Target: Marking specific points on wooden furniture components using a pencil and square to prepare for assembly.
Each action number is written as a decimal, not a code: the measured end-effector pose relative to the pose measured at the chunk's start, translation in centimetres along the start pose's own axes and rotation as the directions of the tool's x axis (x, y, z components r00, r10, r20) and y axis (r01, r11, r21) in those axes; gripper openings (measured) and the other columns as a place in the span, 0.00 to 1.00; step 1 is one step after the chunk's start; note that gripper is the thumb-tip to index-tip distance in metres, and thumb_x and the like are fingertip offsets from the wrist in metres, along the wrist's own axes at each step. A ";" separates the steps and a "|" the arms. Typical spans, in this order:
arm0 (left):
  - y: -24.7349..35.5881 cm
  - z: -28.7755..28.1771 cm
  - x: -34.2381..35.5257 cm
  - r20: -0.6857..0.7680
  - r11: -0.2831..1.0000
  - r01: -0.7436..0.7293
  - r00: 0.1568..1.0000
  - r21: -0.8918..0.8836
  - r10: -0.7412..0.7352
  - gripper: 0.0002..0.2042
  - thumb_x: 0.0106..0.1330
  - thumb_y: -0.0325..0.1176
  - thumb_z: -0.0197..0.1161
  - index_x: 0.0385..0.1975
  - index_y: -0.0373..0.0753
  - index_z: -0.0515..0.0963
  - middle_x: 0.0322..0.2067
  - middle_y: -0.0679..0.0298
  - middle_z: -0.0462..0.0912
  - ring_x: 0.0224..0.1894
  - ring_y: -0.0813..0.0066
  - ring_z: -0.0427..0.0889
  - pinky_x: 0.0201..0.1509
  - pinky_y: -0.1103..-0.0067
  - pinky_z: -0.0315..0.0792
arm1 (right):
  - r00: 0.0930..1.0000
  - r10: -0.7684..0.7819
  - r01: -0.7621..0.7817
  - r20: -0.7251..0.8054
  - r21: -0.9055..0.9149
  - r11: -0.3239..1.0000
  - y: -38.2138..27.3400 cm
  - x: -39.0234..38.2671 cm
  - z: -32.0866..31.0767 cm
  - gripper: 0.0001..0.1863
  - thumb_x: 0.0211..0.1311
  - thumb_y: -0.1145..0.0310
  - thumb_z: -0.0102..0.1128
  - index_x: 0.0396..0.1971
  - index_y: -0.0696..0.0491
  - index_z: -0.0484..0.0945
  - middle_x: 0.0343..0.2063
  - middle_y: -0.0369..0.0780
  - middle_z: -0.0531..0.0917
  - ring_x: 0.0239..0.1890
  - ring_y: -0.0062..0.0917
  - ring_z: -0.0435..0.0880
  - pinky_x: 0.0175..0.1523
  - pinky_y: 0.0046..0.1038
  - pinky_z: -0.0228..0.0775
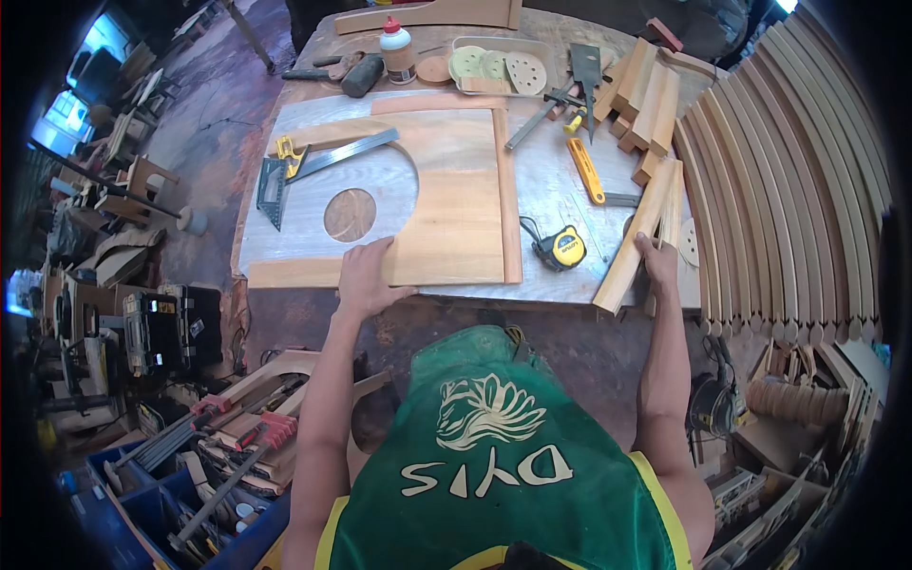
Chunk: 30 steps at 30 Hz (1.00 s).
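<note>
The left hand (369, 282) splays its fingers on the wooden panel (464, 214) while the right hand (658, 265) grips a wooden batten (642, 220), seemingly a handling step; moving it calls for steadiness.

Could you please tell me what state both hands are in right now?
Left hand: open, resting at the near edge of the wooden panel.
Right hand: closed, holding a wooden slat.

Bottle (398, 59), sanding discs (525, 74), probably a toolbox (152, 331).
</note>
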State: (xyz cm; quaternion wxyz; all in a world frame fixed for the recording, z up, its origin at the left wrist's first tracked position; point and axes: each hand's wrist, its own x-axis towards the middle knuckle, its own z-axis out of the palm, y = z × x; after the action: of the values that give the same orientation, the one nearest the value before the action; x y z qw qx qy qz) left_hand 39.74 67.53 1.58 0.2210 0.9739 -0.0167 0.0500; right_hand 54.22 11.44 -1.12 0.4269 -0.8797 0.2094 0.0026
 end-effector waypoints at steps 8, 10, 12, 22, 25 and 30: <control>0.7 0.4 0.7 0.012 0.998 0.010 1.000 0.068 -0.011 0.50 0.35 0.51 0.86 0.63 0.38 0.73 0.55 0.55 0.80 0.57 0.51 0.76 0.66 0.61 0.66 | 0.994 -0.097 0.082 -0.051 -0.241 0.967 -3.3 -0.4 -1.2 0.29 0.61 0.52 0.68 0.46 0.67 0.84 0.37 0.56 0.88 0.43 0.44 0.90 0.52 0.40 0.77; 0.8 0.4 0.7 0.002 0.998 0.005 1.000 0.067 -0.005 0.50 0.35 0.52 0.85 0.62 0.39 0.73 0.54 0.56 0.80 0.56 0.52 0.76 0.66 0.60 0.66 | 0.962 -0.206 0.172 -0.177 -0.191 0.966 -3.1 -0.1 -2.4 0.27 0.64 0.54 0.65 0.48 0.65 0.85 0.38 0.56 0.88 0.45 0.45 0.89 0.54 0.40 0.77; 1.0 0.3 0.8 0.005 0.998 0.011 1.000 0.065 -0.011 0.50 0.34 0.51 0.86 0.63 0.39 0.72 0.54 0.57 0.80 0.56 0.52 0.76 0.66 0.61 0.65 | 0.968 -0.211 0.191 -0.139 -0.144 0.971 -3.6 0.3 -3.8 0.24 0.70 0.56 0.60 0.48 0.65 0.84 0.37 0.53 0.89 0.45 0.41 0.89 0.55 0.39 0.77; 1.6 1.2 0.4 -0.001 0.990 0.072 0.997 0.119 -0.073 0.52 0.34 0.53 0.83 0.65 0.37 0.71 0.57 0.56 0.78 0.58 0.52 0.72 0.69 0.58 0.60 | 0.896 -0.429 0.155 0.115 0.823 0.546 -11.8 -2.7 -2.7 0.46 0.80 0.36 0.22 0.44 0.65 0.80 0.34 0.48 0.84 0.34 0.34 0.86 0.40 0.34 0.85; 1.3 1.4 0.2 -0.034 0.989 0.040 0.999 0.144 -0.035 0.53 0.35 0.54 0.83 0.65 0.37 0.70 0.58 0.55 0.77 0.59 0.52 0.72 0.71 0.55 0.58 | 0.874 -0.377 -0.062 0.307 0.840 0.540 -13.7 -6.0 1.1 0.30 0.81 0.48 0.41 0.39 0.64 0.79 0.35 0.47 0.83 0.32 0.33 0.87 0.35 0.34 0.86; 0.6 1.9 0.0 -0.058 0.992 0.014 0.998 0.128 -0.007 0.54 0.37 0.57 0.82 0.67 0.36 0.69 0.59 0.55 0.77 0.62 0.54 0.71 0.75 0.51 0.54 | 0.723 -0.501 -0.096 0.476 0.787 0.609 -15.5 -13.0 8.4 0.09 0.58 0.83 0.67 0.35 0.59 0.77 0.34 0.41 0.80 0.34 0.25 0.87 0.34 0.29 0.86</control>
State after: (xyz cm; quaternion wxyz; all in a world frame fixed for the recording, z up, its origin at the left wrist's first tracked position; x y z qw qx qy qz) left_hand 39.84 66.20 0.09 0.1586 0.9843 -0.0019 0.0778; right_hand 49.56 31.04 7.58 0.8000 -0.5692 -0.0840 0.1700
